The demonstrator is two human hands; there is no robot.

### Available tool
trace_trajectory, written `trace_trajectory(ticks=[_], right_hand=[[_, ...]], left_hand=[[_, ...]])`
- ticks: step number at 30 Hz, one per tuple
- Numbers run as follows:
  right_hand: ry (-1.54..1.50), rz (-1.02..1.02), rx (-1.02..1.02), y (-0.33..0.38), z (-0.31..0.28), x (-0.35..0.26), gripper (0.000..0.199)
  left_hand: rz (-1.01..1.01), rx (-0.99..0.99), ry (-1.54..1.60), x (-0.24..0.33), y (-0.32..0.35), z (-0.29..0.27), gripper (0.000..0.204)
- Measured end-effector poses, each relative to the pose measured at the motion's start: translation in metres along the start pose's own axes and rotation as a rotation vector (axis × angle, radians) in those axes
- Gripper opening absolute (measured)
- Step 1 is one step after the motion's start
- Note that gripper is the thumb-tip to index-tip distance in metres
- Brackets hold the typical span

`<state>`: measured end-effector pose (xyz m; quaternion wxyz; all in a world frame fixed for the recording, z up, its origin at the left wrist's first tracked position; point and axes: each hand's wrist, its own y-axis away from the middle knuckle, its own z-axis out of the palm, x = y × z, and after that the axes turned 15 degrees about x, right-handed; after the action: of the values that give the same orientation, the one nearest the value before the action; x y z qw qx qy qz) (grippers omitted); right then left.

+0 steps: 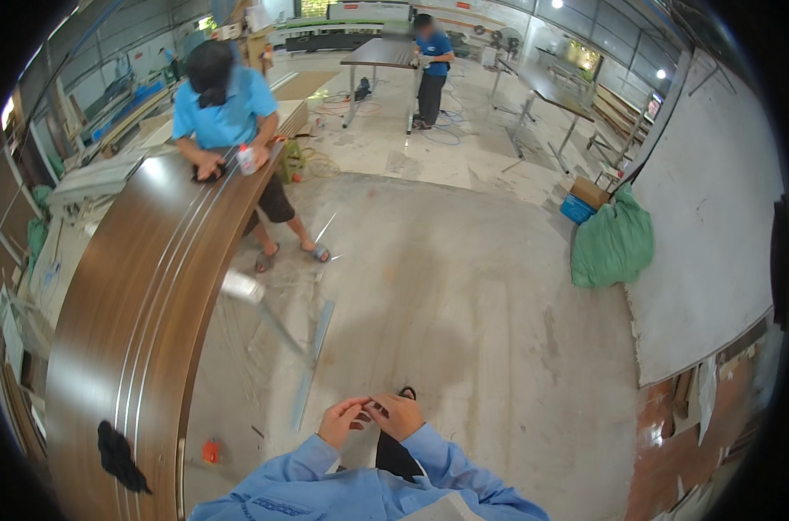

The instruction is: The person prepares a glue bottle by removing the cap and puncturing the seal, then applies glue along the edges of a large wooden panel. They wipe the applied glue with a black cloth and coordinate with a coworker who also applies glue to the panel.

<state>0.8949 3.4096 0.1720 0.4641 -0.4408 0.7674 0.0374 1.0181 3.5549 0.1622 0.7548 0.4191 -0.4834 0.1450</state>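
Observation:
My left hand and my right hand meet in front of my body, over the concrete floor. The fingertips of both are pinched together and touching. Whatever they may hold is too small to make out. To my left stands a long brown wood-grain panel with thin bright metal strips running along it. A crumpled black cloth lies on its near end, away from my hands.
At the panel's far end a co-worker in light blue holds a bottle and presses a dark cloth to the surface. A metal strip and an orange-red object lie on the floor. A green sack leans against the right wall.

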Motion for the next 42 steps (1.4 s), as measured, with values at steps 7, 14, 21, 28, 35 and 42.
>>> trace_trajectory(ticks=[7,14,21,28,35,42], right_hand=[[0.019,0.082,0.184,-0.126,-0.063,0.126,0.013],[-0.066,0.039,0.085,-0.265,-0.101,0.181,0.013],[-0.105,-0.033,0.046,-0.404,-0.074,0.236,0.025],[0.091,-0.121,-0.057,-0.557,-0.090,0.314,0.022],[0.247,0.084,0.174,-0.664,-0.146,0.383,0.014],[0.337,0.196,0.339,-0.724,-0.202,0.510,0.012]], left_hand=[[-0.431,-0.129,0.103,0.074,-0.132,0.152,0.039],[-0.477,-0.055,0.257,0.142,-0.235,0.218,0.033],[-0.406,-0.209,0.494,0.191,-0.362,0.221,0.029],[-0.501,-0.297,0.361,0.257,-0.533,0.272,0.044],[-0.558,-0.568,0.124,0.338,-0.682,0.375,0.046],[-0.669,-0.669,-0.106,0.362,-0.797,0.513,0.038]])
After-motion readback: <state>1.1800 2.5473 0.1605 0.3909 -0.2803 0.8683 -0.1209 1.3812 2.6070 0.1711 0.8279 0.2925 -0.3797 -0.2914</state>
